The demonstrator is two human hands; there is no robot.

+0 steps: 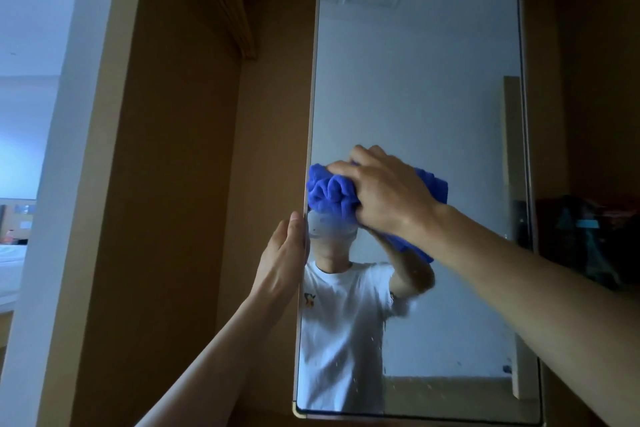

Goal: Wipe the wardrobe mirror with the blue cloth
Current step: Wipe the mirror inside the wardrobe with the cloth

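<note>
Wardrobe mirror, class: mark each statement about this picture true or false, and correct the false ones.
1. The right hand grips a blue cloth against the mirror. True.
2. The left hand holds a spray bottle. False: it holds nothing and rests against the mirror's left edge.
3. The blue cloth is at the mirror's bottom right corner. False: it is by the left edge, about halfway up.
4. The blue cloth is bunched up, not spread flat. True.
5. The lower part of the mirror is spotless. False: small specks show there.
</note>
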